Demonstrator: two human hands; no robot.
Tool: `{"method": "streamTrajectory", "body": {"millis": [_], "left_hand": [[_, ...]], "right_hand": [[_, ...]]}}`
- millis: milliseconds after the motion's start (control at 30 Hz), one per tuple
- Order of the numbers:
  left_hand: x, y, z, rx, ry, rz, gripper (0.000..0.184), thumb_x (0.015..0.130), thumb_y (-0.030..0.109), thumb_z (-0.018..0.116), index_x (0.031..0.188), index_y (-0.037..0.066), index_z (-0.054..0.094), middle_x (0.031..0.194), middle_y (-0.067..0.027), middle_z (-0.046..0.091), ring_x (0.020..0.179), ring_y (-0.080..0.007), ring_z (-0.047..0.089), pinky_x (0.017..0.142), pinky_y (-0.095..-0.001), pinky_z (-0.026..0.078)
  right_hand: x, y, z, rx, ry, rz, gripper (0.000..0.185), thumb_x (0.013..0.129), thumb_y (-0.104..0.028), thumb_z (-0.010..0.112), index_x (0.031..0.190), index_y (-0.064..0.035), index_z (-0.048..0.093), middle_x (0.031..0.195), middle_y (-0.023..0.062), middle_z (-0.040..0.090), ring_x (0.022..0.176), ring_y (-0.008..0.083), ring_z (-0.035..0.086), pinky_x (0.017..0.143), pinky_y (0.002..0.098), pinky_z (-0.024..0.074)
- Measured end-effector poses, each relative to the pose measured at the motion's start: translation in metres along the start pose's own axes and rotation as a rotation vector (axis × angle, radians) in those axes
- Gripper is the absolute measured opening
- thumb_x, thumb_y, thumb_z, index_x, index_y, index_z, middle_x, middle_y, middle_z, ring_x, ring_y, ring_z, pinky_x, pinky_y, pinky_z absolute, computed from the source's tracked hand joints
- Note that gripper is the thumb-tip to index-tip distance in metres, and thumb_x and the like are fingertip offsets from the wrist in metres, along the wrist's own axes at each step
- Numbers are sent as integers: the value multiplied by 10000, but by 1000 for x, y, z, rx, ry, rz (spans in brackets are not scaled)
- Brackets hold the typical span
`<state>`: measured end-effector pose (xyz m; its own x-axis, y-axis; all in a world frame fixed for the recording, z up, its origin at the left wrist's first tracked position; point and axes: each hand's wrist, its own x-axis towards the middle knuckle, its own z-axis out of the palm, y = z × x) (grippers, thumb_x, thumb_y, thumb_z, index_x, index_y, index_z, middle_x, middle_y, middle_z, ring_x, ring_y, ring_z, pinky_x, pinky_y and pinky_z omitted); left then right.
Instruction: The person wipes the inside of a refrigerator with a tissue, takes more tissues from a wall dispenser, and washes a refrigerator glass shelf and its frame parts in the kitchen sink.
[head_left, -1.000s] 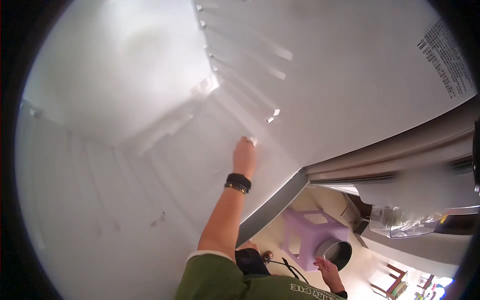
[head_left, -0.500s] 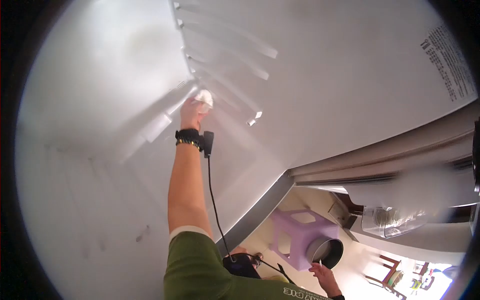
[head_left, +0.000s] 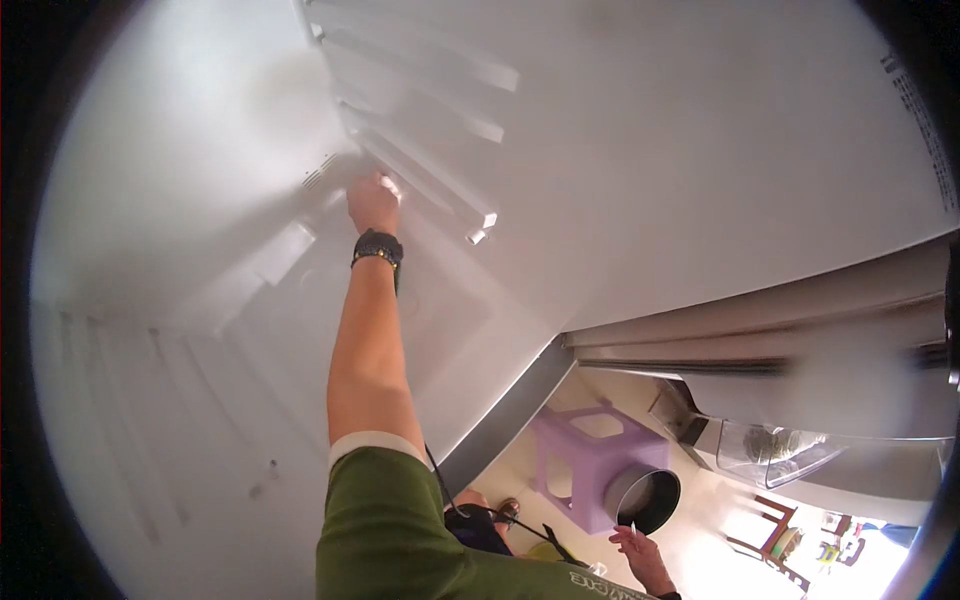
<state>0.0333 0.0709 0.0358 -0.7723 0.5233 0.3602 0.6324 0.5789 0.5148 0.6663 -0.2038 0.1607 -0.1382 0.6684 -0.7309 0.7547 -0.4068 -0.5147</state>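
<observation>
My left hand [head_left: 374, 204], wearing a dark wristband, reaches deep into a white fridge interior [head_left: 620, 180]. Its fingers are closed in a fist at the inner corner, near the moulded shelf ledges [head_left: 430, 180]. Only a scrap of a white crumpled cloth [head_left: 390, 186] shows past the fingers; the rest is hidden by the hand. Low on the right, my right hand [head_left: 640, 552] hangs with fingers apart, beside a dark round pot [head_left: 655, 505]. A small pale sliver shows at its fingertips, too small to make out.
Below the fridge edge [head_left: 510, 405] stands a lilac plastic stool [head_left: 570, 455], with the pot on it. The fridge door with a clear bin [head_left: 770, 455] hangs open on the right. A wooden chair [head_left: 768, 535] is farther off. A black cable runs by my body.
My left hand has shifted slightly left and turned, so the white cloth is mostly covered now. The view has moved a little. My right hand stays by the pot.
</observation>
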Motion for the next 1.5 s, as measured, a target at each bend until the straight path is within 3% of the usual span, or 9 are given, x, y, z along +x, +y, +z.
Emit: {"method": "streamTrajectory", "body": {"millis": [200, 600, 833, 1000, 1133, 1233, 1333, 1400, 1500], "left_hand": [[-45, 14, -13, -114, 71, 228, 97, 741, 102, 582, 800, 59, 647, 927, -142, 622, 873, -336, 564, 787, -429, 461], [-174, 83, -44, -368, -322, 221, 86, 702, 64, 627, 781, 43, 656, 899, -129, 587, 870, -312, 545, 764, -400, 473], [-231, 102, -74, -264, -327, 336, 82, 719, 82, 596, 762, 31, 643, 850, -124, 563, 844, -301, 535, 733, -399, 460], [-280, 96, -94, -265, -299, 355, 66, 700, 66, 619, 746, 19, 627, 888, -133, 572, 831, -323, 545, 745, -407, 468], [-334, 81, -111, -208, -365, 602, 60, 710, 59, 563, 728, 6, 584, 779, -166, 540, 784, -346, 523, 671, -440, 436], [-390, 64, -124, -268, -483, 324, 112, 760, 92, 567, 708, -6, 568, 773, -122, 578, 724, -286, 561, 587, -408, 434], [-394, 72, -174, -926, -1001, -510, 209, 832, 184, 571, 814, -19, 616, 861, -91, 616, 889, -221, 577, 712, -347, 471], [-399, 65, -188, -1406, -1091, -657, 221, 884, 191, 550, 967, -11, 584, 958, -85, 605, 930, -183, 571, 766, -332, 476], [-402, 102, -244, -1971, -1113, -743, 245, 901, 179, 537, 1055, -11, 537, 1017, -113, 586, 960, -202, 566, 825, -347, 473]], "right_hand": [[8, 5, 5, -16, -21, -58, 280, 902, -105, 451, 1145, -7, 551, 932, 109, 670, 884, 180, 628, 799, 303, 476], [9, 20, -6, -96, -22, -243, 270, 927, -138, 455, 1140, -5, 555, 937, 83, 665, 857, 154, 616, 751, 287, 491], [-12, 45, -9, 27, 30, -229, 261, 899, -85, 477, 1128, 7, 559, 905, 119, 667, 896, 182, 630, 797, 308, 474], [-18, 76, -11, 9, 16, -293, 271, 915, -120, 470, 1152, -15, 550, 937, 65, 657, 892, 146, 606, 756, 291, 488], [-26, 79, -11, 0, 14, -399, 270, 911, -108, 463, 1145, -4, 549, 930, 68, 655, 889, 151, 609, 734, 284, 491], [-26, 86, -19, 45, 25, -416, 271, 902, -92, 466, 1141, 7, 548, 907, 75, 653, 827, 148, 624, 648, 256, 491], [-24, 83, -32, 125, 30, -352, 266, 902, -92, 459, 1133, -1, 555, 871, 80, 655, 723, 134, 634, 600, 249, 477], [-27, 63, -39, 154, 51, -321, 277, 896, -89, 462, 1142, -2, 555, 857, 57, 637, 593, 106, 574, 559, 235, 449], [-33, 37, -42, 45, 137, -483, 320, 904, -124, 471, 1196, -8, 528, 820, 35, 603, 621, 88, 507, 591, 220, 427]]}}
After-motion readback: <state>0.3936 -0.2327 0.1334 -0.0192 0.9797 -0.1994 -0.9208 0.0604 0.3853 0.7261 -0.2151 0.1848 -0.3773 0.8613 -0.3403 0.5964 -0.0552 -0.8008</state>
